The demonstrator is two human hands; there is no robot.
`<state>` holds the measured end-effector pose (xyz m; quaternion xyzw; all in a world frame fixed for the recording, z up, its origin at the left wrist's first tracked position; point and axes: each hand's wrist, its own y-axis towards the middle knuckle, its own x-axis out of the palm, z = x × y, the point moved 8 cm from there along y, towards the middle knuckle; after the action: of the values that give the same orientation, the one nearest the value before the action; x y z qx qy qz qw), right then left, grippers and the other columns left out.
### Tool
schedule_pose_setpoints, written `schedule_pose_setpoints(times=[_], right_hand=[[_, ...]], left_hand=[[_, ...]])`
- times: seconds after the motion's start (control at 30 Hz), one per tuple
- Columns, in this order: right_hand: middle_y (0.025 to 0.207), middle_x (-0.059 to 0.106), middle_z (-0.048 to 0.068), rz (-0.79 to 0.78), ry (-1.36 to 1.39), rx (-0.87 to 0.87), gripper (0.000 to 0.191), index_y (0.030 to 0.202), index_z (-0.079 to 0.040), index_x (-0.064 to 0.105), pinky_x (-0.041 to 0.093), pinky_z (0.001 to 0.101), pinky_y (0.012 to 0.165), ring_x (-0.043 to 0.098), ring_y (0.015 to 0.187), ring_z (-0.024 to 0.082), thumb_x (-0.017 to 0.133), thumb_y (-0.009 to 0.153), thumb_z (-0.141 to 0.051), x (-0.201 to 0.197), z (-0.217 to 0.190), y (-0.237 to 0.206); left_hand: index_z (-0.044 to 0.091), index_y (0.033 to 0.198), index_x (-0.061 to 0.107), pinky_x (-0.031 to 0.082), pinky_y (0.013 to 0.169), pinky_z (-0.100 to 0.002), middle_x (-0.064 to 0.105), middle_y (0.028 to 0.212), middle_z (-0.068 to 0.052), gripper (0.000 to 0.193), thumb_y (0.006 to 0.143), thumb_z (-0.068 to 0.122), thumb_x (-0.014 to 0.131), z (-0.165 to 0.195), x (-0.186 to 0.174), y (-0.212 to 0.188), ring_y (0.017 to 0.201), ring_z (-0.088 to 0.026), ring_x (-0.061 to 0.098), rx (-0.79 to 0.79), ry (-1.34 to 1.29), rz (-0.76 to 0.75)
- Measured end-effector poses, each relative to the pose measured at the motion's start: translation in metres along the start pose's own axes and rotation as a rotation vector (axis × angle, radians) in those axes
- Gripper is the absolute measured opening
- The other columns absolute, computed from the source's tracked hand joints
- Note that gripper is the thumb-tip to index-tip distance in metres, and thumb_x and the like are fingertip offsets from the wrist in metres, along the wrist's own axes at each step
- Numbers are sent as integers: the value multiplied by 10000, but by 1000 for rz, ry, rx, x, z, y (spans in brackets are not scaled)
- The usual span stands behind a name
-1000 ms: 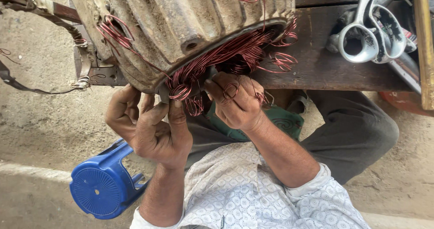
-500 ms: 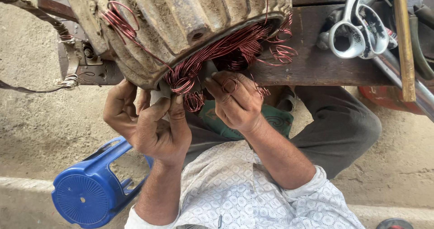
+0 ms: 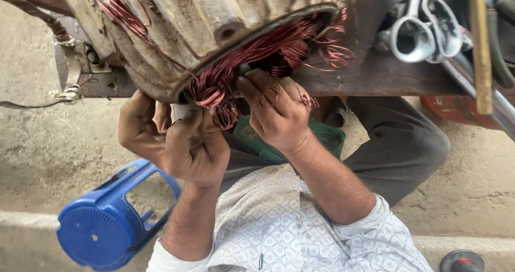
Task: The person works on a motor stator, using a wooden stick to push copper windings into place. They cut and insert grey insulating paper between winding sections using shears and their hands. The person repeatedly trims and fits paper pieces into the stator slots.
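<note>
Dusty concrete floor, dark wooden bench (image 3: pixel 375 73) up top, hands in the coils.
Both hands work the red copper winding wire (image 3: pixel 252 63) spilling from the rusty ribbed motor housing (image 3: pixel 214 14): left hand (image 3: pixel 185 143) pinches a loop at the rim, right hand (image 3: pixel 276 111) curls closed on strands. Blue plastic stool (image 3: pixel 102 223) lies tipped just left, with open floor around it.

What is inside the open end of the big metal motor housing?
Inside the motor housing lie bundles of reddish copper winding wire, some loops spilling over the rim. The right hand and left hand cover the lower part, so the deeper interior cannot be seen.
</note>
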<state>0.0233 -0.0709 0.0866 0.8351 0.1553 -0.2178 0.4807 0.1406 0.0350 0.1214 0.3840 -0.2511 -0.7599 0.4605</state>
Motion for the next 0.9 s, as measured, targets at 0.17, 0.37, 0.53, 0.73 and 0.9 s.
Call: schedule_pose_setpoints(times=[0.17, 0.37, 0.53, 0.73, 0.9], right_hand=[[1201, 679, 79, 25, 29, 32, 329, 1207, -55, 731, 583, 364, 784, 684, 955, 235, 760, 892, 36, -9, -9, 0], [1198, 654, 87, 56, 55, 5, 307, 1169, -34, 712, 602, 367, 835, 698, 1040, 263, 774, 875, 29, -7, -21, 3], [1131, 671, 95, 97, 92, -34, 300, 1121, -15, 725, 604, 367, 818, 710, 1002, 266, 767, 836, 68, -3, -18, 7], [1104, 669, 117, 119, 135, -53, 340, 1132, -2, 722, 603, 378, 809, 699, 969, 289, 750, 799, 60, 4, -13, 7], [1130, 683, 102, 66, 120, -41, 322, 1149, -33, 722, 581, 391, 815, 688, 967, 273, 770, 833, 6, 8, -12, 8]], left_hand=[[12, 1046, 684, 670, 946, -391, 395, 1377, -153, 183, 1072, 186, 735, 8, -1, 6, 1253, -283, 574, 34, -114, -21], [-22, 1147, 697, 622, 923, -332, 413, 1377, -167, 246, 1030, 189, 748, 13, -9, 5, 1261, -277, 565, -9, -45, -11], [-5, 1210, 683, 658, 1014, -354, 414, 1409, -151, 182, 1117, 152, 678, 10, -6, 5, 1289, -277, 586, 1, -109, 30], [19, 1150, 681, 657, 1009, -372, 414, 1324, -141, 185, 1082, 190, 672, -1, 5, -1, 1317, -311, 607, 42, -143, 194], [61, 1199, 687, 646, 975, -387, 446, 1334, -169, 191, 1061, 185, 646, 2, 4, 7, 1293, -339, 572, 173, 38, 158]])
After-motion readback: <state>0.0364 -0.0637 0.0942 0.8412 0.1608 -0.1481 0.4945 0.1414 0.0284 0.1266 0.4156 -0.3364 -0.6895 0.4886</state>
